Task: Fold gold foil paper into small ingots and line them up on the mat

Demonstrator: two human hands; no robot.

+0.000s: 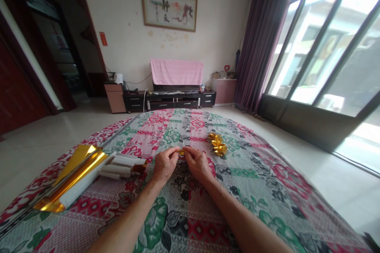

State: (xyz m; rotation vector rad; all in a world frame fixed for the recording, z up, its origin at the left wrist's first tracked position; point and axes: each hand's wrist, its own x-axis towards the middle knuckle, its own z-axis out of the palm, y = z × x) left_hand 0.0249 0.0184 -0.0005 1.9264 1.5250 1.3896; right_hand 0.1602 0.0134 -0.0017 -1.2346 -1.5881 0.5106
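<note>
Both hands meet over the middle of the patterned tablecloth (166, 182). A small piece of gold foil paper (181, 152) is pinched between them. My left hand (166, 163) is closed with thumb and forefinger on its left end. On the other end, the fingers of my right hand (196, 161) are closed in the same way. Most of the piece is hidden by the fingers, so its exact shape cannot be made out. To the right of my right hand lies a cluster of shiny folded gold foil pieces (218, 144).
On the left lie a partly unrolled gold foil sheet (86, 166) and several white paper rolls (121, 166). Beyond the table stands a low black cabinet (175, 101), with a pink cloth (177, 72) draped above it. A purple curtain (261, 47) hangs beside large windows.
</note>
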